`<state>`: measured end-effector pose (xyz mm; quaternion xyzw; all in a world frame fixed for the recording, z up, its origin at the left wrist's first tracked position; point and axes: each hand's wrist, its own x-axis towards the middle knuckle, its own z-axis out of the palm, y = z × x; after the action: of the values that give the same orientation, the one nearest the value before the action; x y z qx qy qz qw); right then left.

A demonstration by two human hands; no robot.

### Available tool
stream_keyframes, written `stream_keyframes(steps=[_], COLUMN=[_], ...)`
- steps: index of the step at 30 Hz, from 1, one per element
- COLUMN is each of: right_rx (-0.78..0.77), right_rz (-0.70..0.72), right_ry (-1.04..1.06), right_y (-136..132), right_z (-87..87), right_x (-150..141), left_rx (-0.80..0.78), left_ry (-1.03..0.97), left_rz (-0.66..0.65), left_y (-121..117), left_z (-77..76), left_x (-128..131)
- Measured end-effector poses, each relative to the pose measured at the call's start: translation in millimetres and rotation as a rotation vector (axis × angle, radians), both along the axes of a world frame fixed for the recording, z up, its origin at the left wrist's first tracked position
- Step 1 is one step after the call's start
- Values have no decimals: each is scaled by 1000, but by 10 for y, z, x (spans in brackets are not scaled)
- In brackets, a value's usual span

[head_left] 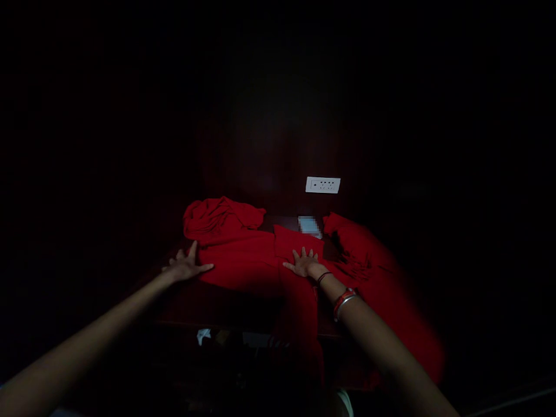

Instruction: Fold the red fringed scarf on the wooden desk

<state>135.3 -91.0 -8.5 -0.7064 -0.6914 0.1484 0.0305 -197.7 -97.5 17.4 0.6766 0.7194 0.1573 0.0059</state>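
A length of red cloth (243, 258) lies spread over a dark surface, with one strip hanging down over the front edge. My left hand (185, 266) rests at its left end, fingers spread and holding nothing. On the cloth's right part, my right hand (304, 263) lies flat with its fingers apart. Behind my left hand sits a bunched heap of red cloth (221, 215). More red cloth (391, 295) with fringe-like strands spreads to the right of my right forearm and drops over the front.
A white socket plate (323, 185) is on the dark wall behind. Below it lies a pale, pixelated flat item (309, 226). Under the front edge, a small white object (203, 336) shows among dim shapes. Most of the surroundings are too dark to make out.
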Motion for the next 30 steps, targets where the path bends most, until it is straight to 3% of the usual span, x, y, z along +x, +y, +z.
stream_keyframes(steps=[2,6,9,11,14,18,21,23,26,30], right_rx=[47,101,72,57,3,-81,-94,-71,-35,-34], right_rz=[16,59,40,21,-5,6,35,73,147,216], right_ry=[-3,-10,-17,-17,-30,-87,-122,-140,-155,-154], right_y=[13,31,39,51,81,121,114,86,26,-39], right_z=[11,-46,-105,-118,-105,-99,-116,-123,-120,-120], right_x=[-33,-100,-82,-56,-53,-91,-44,39,197,370], left_rx=[28,-23,45,72,4,-146,-170,-144,-119,-100], left_ry=[135,309,444,478,422,454,527,585,629,503], left_rz=[-121,-644,-747,-767,-767,-633,-412,-248,-157,-299], left_y=[-148,-246,-194,-140,-35,144,234,240,173,-1], left_z=[-182,-356,-300,-164,142,519,696,763,728,339], left_x=[136,441,494,415,160,-390,-852,-1025,-850,26])
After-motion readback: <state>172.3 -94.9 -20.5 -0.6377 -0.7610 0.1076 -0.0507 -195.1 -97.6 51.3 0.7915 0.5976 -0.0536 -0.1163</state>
